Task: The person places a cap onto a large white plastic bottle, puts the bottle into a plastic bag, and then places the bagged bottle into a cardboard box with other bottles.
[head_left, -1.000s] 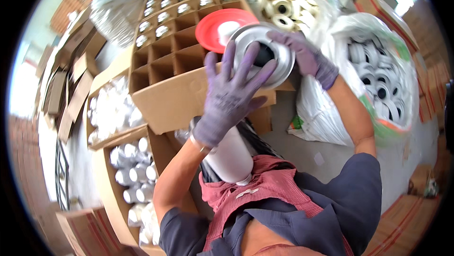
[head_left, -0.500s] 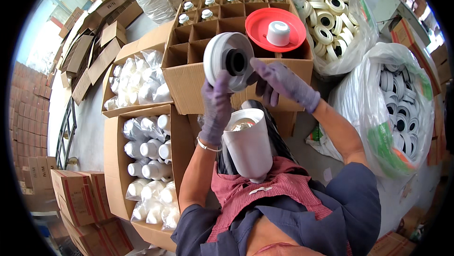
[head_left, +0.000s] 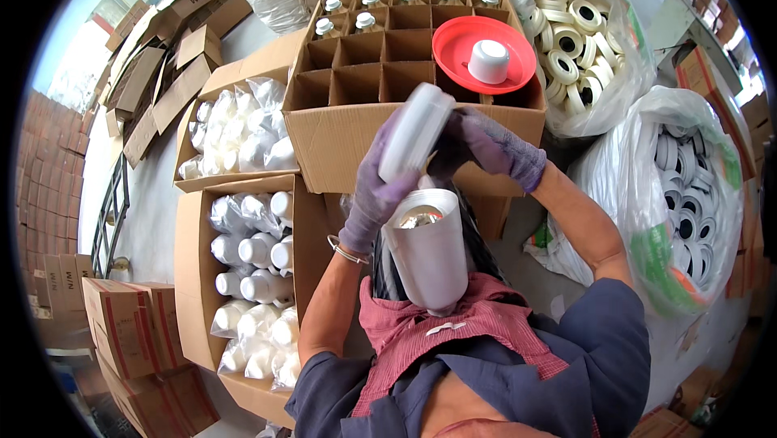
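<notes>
Left hand: the purple-gloved left hand (head_left: 374, 195) is raised in front of the chest, forearm rising from the lower edge, a thin bangle at the wrist; its fingers (head_left: 387, 140) are curled around the round white plastic lid (head_left: 416, 132).
Right hand: the purple-gloved right hand (head_left: 494, 146) reaches in from the right with the elbow bent, fingers closed on the far side of the same lid.
Lid: smooth, disc-shaped, tilted on edge, held just above the jar's mouth, not touching it.
Jar: the tall white plastic cylinder jar (head_left: 429, 256) stands upright against the lap, its open mouth showing a shiny silvery inside.
Divided box: the brown cardboard box with square cell dividers (head_left: 356, 126) sits just beyond the hands; white-capped bottles fill its far cells.
Red dish: a round red plastic dish (head_left: 453, 53) lies across the near right cells, with a white cap on it.
Bags: clear plastic bags of white rings (head_left: 688, 195) sit at the right.
</notes>
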Action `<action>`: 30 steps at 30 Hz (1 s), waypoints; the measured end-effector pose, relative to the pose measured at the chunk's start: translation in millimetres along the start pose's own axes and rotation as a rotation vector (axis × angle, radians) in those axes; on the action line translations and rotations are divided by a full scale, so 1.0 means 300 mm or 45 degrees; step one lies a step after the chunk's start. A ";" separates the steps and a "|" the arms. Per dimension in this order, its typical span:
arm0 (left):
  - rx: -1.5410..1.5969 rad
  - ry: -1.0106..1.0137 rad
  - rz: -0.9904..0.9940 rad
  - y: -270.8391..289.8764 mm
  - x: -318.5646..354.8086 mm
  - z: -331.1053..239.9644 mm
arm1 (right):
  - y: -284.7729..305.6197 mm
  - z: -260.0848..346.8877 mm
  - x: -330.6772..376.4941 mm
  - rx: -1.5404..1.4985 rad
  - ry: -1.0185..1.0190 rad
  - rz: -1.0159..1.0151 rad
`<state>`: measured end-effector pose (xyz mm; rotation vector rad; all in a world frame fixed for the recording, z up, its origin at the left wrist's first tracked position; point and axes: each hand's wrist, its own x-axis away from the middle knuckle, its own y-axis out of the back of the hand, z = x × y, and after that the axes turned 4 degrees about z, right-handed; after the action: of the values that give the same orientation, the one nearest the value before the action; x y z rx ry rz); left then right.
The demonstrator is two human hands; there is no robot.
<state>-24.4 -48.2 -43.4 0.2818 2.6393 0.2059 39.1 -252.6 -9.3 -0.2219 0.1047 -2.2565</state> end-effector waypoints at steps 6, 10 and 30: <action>1.389 0.497 -0.148 0.006 -0.017 -0.044 | -0.036 0.090 -0.045 1.958 0.901 -0.165; 1.347 0.657 0.006 0.004 -0.019 -0.104 | 0.032 0.128 -0.059 2.513 1.264 0.191; -1.078 -0.763 0.490 0.083 -0.132 -0.161 | -0.028 0.032 -0.057 0.542 0.118 0.133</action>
<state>-8.9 -37.9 21.2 0.4578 1.6971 1.1232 45.3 -234.1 -0.7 0.1130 -0.3065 -2.1267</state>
